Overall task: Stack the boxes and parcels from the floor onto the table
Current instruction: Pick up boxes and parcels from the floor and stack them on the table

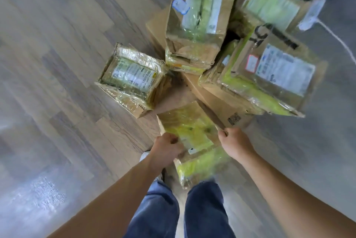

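Pickup step, I judge: left hand (167,149) and right hand (234,141) each grip one long side of the taped parcel (192,135), held low before the knees (204,197), near the other parcels (196,16). Its long axis points away from the person. Next it needs carrying to a table, not visible here

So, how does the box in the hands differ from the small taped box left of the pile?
The held box is gripped by the left hand and right hand; the small taped box rests on the floor, untouched. The held box looks longer, the small taped box squarer. The small taped box shows a white printed label; the held box mostly yellow-green tape. Both are taped brown cardboard.
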